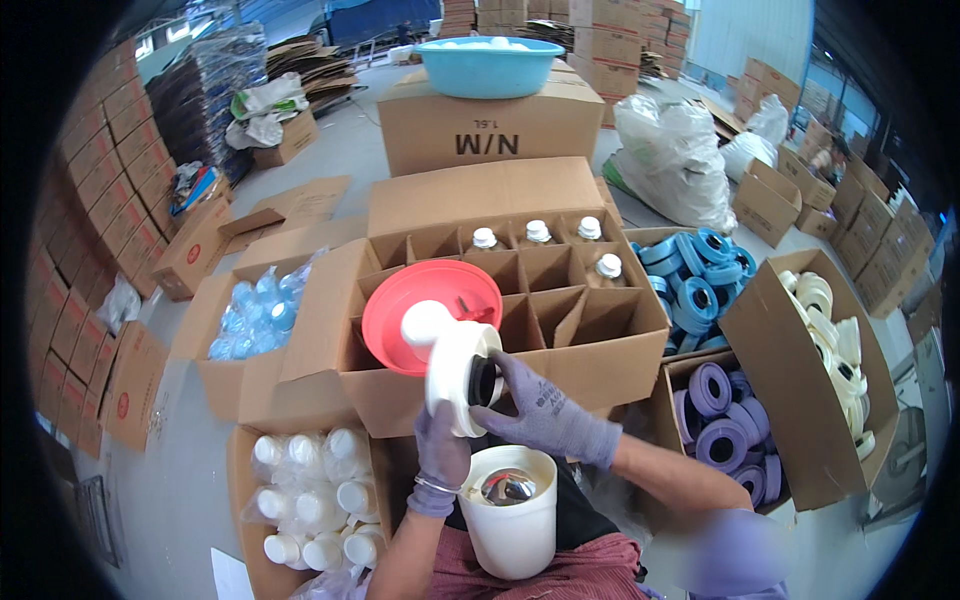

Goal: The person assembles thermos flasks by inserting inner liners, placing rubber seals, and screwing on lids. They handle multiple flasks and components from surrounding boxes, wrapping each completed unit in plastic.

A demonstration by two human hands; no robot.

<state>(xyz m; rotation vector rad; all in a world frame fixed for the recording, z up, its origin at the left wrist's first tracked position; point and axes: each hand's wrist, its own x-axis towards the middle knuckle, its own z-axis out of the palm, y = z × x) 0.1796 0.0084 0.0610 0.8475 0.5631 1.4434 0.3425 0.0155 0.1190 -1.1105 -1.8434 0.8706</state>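
Both my hands wear grey-purple gloves and hold a white round plastic collar (449,378) up on edge. A black ring (483,381) sits in its right side. My left hand (442,450) grips the collar's lower edge from below. My right hand (540,405) is closed at the black ring, thumb and fingers against it. Upright in my lap stands a white plastic flask body (513,540), with a shiny silver dome (508,487) inside its mouth. Just behind the collar, a red bowl (385,315) contains a white cap-like piece (428,322) and small dark bits.
The bowl rests on a divided carton (440,395) with several white-capped bottles (537,232). Around me stand cartons of white-lidded containers (320,508), purple collars (722,442), blue collars (697,300) and cream collars (845,375). Behind, a blue basin (490,72) tops a closed carton (480,130).
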